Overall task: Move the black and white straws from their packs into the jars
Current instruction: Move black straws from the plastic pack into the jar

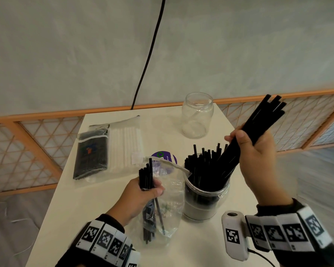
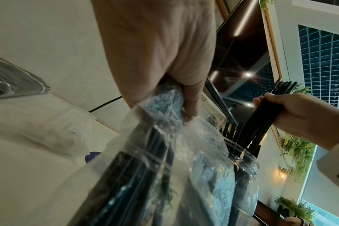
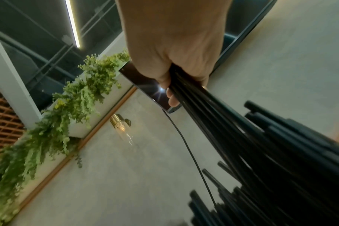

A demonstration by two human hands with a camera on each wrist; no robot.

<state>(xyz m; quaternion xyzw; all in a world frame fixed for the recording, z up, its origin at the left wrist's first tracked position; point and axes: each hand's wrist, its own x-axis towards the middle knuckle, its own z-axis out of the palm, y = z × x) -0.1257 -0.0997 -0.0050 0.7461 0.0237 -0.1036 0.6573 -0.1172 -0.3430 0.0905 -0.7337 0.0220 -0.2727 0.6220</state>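
My right hand (image 1: 256, 149) grips a bundle of black straws (image 1: 258, 122), tilted, with its lower ends inside the near glass jar (image 1: 204, 203), which holds several black straws. My left hand (image 1: 141, 193) grips an open clear pack (image 1: 168, 199) together with the few black straws (image 1: 146, 176) left in it, just left of that jar. An empty glass jar (image 1: 198, 114) stands at the table's far side. A sealed black straw pack (image 1: 91, 157) and a white straw pack (image 1: 126, 145) lie side by side at the far left.
A purple round lid (image 1: 164, 157) lies behind the clear pack. The white table (image 1: 96, 209) has its near left part bare. A black cable (image 1: 148, 54) hangs down the wall behind. Wooden lattice rails (image 1: 27, 151) flank the table.
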